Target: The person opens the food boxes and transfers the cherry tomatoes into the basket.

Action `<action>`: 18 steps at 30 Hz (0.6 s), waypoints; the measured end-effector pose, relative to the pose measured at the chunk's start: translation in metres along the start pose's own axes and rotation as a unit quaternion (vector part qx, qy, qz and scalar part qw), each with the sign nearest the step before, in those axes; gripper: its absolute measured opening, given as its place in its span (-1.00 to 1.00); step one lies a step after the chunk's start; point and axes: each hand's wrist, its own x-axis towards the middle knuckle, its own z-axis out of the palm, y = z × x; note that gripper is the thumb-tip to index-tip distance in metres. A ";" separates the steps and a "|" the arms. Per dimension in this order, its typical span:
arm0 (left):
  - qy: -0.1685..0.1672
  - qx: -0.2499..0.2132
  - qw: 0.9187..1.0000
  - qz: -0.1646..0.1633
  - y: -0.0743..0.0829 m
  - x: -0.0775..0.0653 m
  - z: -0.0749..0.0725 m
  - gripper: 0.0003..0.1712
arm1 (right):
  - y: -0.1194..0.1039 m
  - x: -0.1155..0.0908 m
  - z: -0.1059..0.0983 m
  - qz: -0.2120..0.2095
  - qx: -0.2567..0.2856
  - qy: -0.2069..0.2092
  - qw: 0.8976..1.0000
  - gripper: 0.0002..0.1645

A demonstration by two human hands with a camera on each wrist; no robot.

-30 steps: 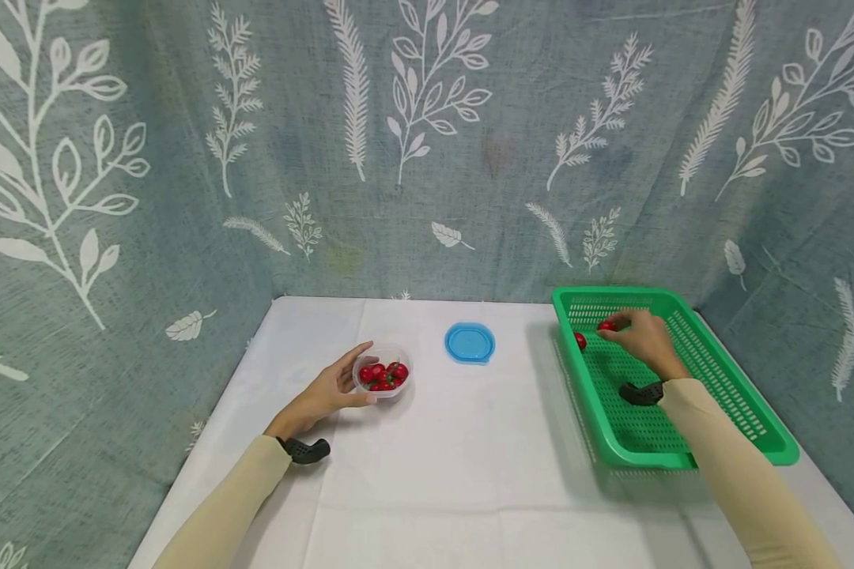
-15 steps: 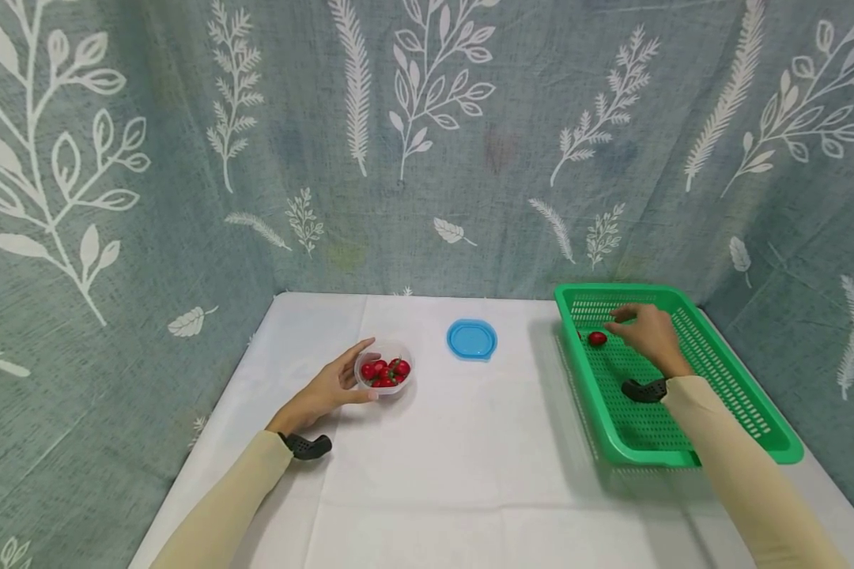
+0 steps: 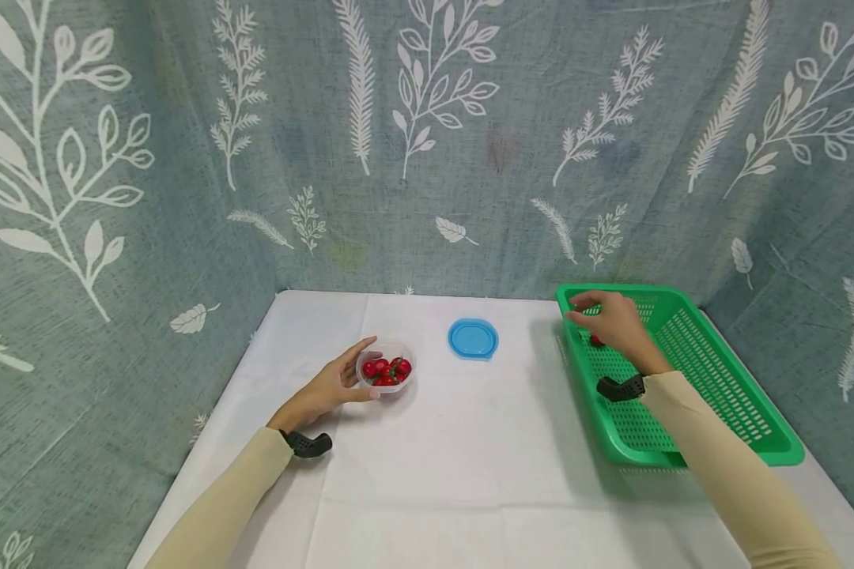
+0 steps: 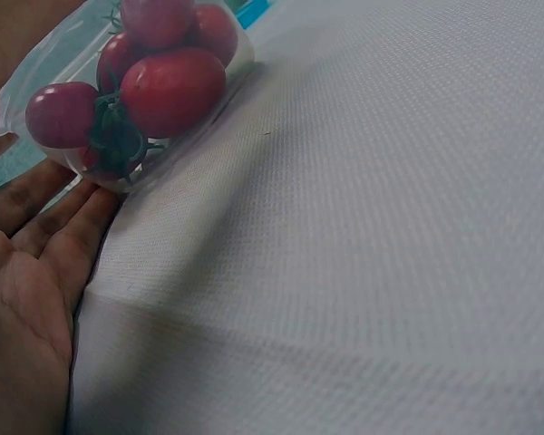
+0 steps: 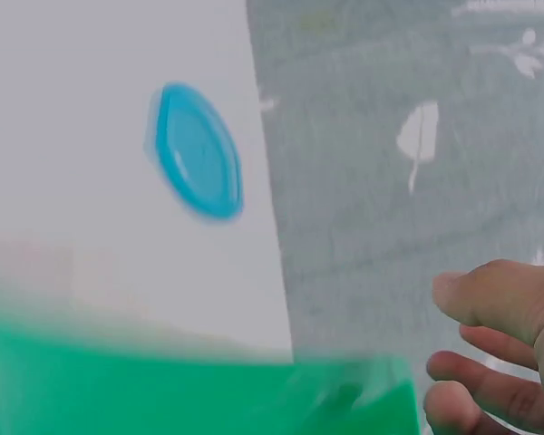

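My left hand [image 3: 327,390] is curled around the near left side of a clear plastic tub [image 3: 406,386], thumb in front and fingers behind. Several red cherry tomatoes [image 4: 172,92] with green stems lie in the tub; in the left wrist view the fingers sit right at its base. My right hand [image 3: 608,322] hovers over the left rim of a green slotted basket [image 3: 589,395]. Its thumb and fingers stand apart with nothing between them, as the right wrist view shows. Partly hidden beneath this hand, a red tomato [image 3: 596,341] lies inside the basket.
A blue lid [image 3: 473,338] lies on the white tablecloth [image 3: 427,466] between tub and basket, toward the back. Behind the table hangs a grey-green curtain [image 3: 370,237] with white leaf prints. The basket's raised rim stands along the table's right side.
A second ago my right hand pinched a tomato; it let go of it inside the basket. The hand then moved left to the rim. The left hand stays at the tub.
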 end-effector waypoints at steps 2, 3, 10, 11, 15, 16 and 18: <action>0.000 0.004 1.000 -0.001 0.000 0.000 0.000 0.27 | -0.008 0.003 0.005 -0.006 0.003 -0.006 1.000 -0.47; 0.004 0.007 1.000 -0.005 0.000 0.000 0.000 0.27 | -0.012 0.005 0.008 -0.012 0.004 -0.006 1.000 -0.47; 0.005 0.007 1.000 -0.002 0.000 0.000 0.000 0.25 | -0.042 0.016 0.031 -0.042 0.021 -0.016 0.999 -0.53; 0.002 0.005 1.000 0.001 0.000 0.000 0.000 0.24 | -0.046 0.017 0.034 -0.044 0.025 -0.018 0.999 -0.54; 0.006 0.012 1.000 0.000 0.000 -0.001 0.001 0.25 | -0.064 0.020 0.046 -0.055 0.037 -0.025 0.997 -0.57; 0.007 0.014 1.000 -0.002 0.000 -0.001 0.001 0.25 | -0.068 0.021 0.049 -0.060 0.036 -0.024 0.997 -0.57; 0.009 0.017 1.000 -0.003 0.000 -0.001 0.001 0.26 | -0.077 0.024 0.055 -0.069 0.032 -0.024 0.997 -0.58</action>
